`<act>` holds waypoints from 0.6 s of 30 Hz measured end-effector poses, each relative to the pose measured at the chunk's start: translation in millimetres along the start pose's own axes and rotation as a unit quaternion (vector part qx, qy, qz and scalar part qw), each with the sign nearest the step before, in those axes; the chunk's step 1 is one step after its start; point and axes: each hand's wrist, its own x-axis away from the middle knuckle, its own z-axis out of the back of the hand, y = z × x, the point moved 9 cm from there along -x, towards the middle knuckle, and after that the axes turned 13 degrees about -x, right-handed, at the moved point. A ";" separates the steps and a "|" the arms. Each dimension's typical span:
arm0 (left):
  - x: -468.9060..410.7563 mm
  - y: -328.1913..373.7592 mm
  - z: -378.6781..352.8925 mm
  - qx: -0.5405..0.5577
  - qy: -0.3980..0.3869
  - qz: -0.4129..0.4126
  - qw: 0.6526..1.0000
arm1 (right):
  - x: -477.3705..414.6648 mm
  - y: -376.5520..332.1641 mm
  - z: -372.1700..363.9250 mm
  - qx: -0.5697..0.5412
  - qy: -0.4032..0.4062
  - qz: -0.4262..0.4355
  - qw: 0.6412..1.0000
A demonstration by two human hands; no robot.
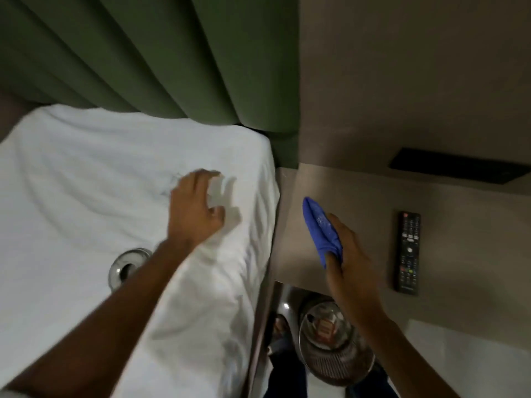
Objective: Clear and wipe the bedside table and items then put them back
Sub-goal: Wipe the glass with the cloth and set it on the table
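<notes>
Wiping the bedside tabletop

My right hand (349, 254) has its fingers closed around the blue cloth (321, 228) over the tabletop (359, 196), near the remote (408, 252); my left hand (195, 208) hovers spread and empty over the bed (86, 182).

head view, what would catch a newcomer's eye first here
The bright blue cloth bunched in the right hand stands out over the grey bedside table. A black remote lies on the table to its right. On the white bed sheet at left, the left hand spreads open, with a shiny glass object beside the forearm.
</notes>
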 end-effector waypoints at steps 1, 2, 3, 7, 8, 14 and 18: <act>-16.6 -29.5 7.4 -0.085 -0.027 -0.022 0.996 | -2.8 -5.5 -14.2 -0.011 -0.008 -0.002 1.000; -30.1 -59.1 5.0 -0.164 -0.087 -0.037 0.982 | -4.5 -8.9 -25.2 -0.017 -0.012 -0.004 1.000; -38.9 -87.2 -5.0 -0.238 -0.152 -0.056 0.958 | -5.9 -12.4 -35.0 -0.021 -0.016 -0.006 1.000; -39.7 -135.3 -52.0 -0.368 -0.297 -0.174 0.864 | -6.0 -19.1 -71.3 -0.005 -0.018 -0.004 1.000; -40.3 -131.2 -55.6 -0.336 -0.293 -0.177 0.878 | -6.4 -22.4 -79.0 -0.004 -0.019 0.005 1.000; -6.5 -65.7 -50.7 -0.125 -0.279 -0.190 0.933 | -8.1 -51.4 -125.5 -0.062 -0.080 0.037 0.994; 42.6 -14.8 -47.4 0.024 -0.274 -0.122 0.954 | -4.0 -55.6 -133.6 0.113 -0.080 0.121 0.983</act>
